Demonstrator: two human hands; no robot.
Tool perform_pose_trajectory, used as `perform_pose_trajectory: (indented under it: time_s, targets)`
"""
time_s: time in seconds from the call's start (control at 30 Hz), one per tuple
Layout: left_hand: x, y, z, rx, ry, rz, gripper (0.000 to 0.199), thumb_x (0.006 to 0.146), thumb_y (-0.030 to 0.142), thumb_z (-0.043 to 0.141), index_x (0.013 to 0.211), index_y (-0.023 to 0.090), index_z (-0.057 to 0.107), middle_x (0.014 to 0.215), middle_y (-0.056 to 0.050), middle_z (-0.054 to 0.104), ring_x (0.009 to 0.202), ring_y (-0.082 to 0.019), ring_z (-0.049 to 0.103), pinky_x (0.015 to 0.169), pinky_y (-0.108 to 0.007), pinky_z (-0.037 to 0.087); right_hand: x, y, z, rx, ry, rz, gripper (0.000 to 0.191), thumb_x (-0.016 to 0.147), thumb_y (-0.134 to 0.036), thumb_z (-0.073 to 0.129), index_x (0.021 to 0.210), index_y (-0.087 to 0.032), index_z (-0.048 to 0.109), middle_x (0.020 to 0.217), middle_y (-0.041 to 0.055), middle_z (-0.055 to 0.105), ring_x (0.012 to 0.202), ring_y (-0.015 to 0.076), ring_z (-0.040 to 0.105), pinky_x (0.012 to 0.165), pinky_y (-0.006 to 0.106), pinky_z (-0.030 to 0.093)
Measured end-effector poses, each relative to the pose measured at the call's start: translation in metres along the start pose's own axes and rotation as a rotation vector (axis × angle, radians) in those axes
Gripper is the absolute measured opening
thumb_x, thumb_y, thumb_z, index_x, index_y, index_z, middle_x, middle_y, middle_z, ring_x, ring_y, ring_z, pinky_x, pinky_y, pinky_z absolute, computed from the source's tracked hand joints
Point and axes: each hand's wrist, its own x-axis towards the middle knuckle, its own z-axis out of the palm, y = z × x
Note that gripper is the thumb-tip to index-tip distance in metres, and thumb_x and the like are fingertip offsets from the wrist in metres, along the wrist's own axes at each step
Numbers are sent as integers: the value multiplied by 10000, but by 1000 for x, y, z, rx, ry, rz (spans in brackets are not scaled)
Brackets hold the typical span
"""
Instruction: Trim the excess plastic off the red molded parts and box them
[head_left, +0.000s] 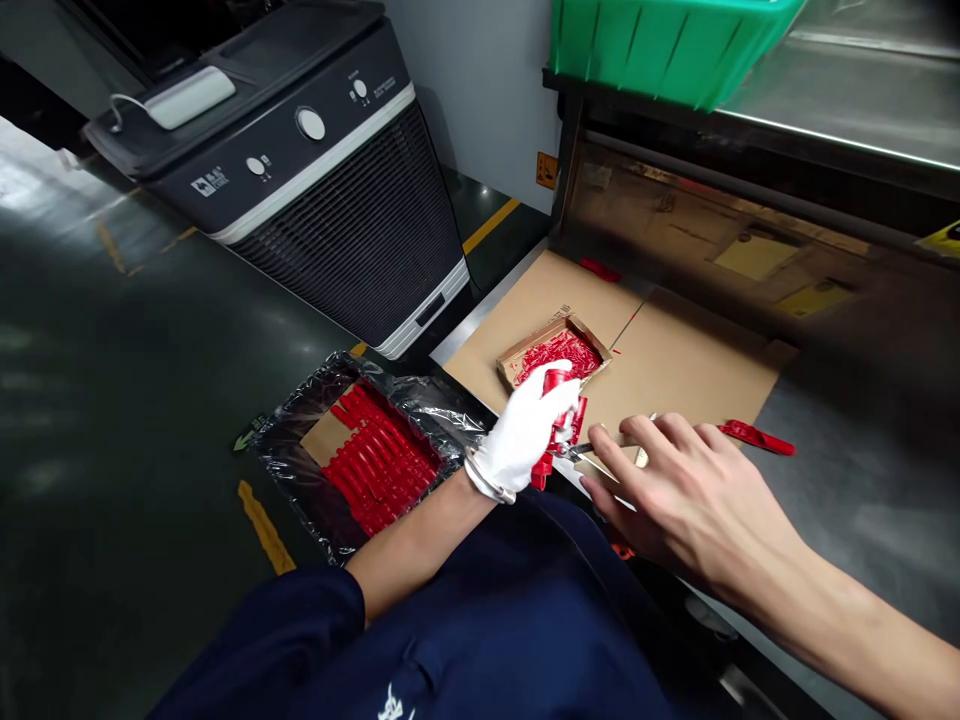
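Observation:
My left hand (519,432), in a white glove, is closed around a glossy red plastic part (559,380). More red plastic (541,470) shows below the glove. My bare right hand (675,490) grips a slim hand tool (581,451) with a dark shaft and a metal tip. That tip meets the red part beside my left fingers; the tool's exact kind is hard to make out under my fingers. Just beyond my left hand stands a small cardboard box (512,368) holding many thin red plastic scraps (562,350).
Left of me, a carton lined with clear plastic (289,500) holds rows of red parts (382,460). Another red piece (757,437) lies right on the cardboard-covered bench (690,345). A dark air cooler (352,220) stands behind left; a green bin (660,45) sits above.

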Motion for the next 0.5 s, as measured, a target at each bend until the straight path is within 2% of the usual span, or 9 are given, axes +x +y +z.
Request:
perform_pose_trajectory:
  time_s: [0.1, 0.2, 0.37, 0.5]
  targets:
    - [-1, 0, -1, 30, -40, -37, 140, 879, 282, 637, 937, 186, 552, 687, 36, 462, 528, -60, 377, 526, -202, 347, 1, 1, 1, 12, 4, -5, 334, 942, -447, 449, 1064, -208, 649, 823, 111, 579, 738, 258, 480, 642, 379, 301]
    - [1, 1, 1, 32, -44, -52, 168, 874, 289, 636, 868, 186, 504, 672, 44, 436, 524, -55, 365, 521, -199, 343, 0, 1, -1, 21, -8, 2, 360, 947, -445, 434, 1099, -205, 655, 824, 111, 581, 726, 246, 472, 646, 368, 283]
    - [5, -1, 8, 13, 127, -11, 161, 875, 256, 620, 950, 201, 489, 701, 44, 450, 531, -56, 364, 492, -192, 306, 0, 0, -7, -36, -105, 34, 380, 970, -429, 415, 1152, -195, 653, 861, 99, 593, 751, 246, 498, 679, 372, 288]
    - [4, -3, 8, 77, 67, 1, 136, 893, 254, 588, 853, 196, 472, 665, 49, 415, 521, -60, 341, 490, -205, 291, 0, 4, -5, -20, -99, 0, 354, 999, -411, 381, 1084, -211, 659, 812, 67, 586, 703, 223, 513, 621, 347, 244]
